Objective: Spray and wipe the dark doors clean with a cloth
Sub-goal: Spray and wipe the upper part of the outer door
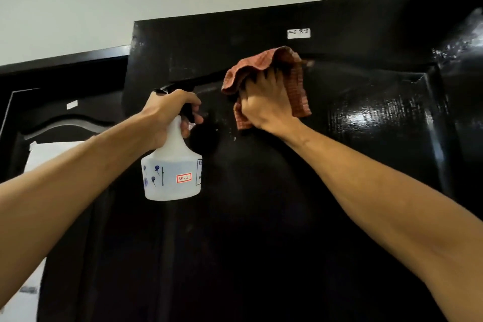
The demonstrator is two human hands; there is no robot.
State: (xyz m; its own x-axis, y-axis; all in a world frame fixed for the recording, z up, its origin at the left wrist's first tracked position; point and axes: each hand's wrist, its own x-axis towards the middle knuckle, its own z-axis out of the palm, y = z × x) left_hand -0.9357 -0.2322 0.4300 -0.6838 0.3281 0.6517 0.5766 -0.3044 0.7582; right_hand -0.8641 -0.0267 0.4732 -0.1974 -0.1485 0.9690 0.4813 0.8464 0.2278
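Both arms reach up and forward toward the glossy black door (261,217); the left hand (170,112) curls round the neck of a white spray bottle (172,170) with a black trigger head, holding it upright just before the door; the right hand (264,104), fingers bent, presses a crumpled red checked cloth (295,81) against the door's upper panel below a small white label (298,33).

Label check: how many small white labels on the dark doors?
2: small white label high on the near dark door; second label on the left dark door. Others may be hidden.
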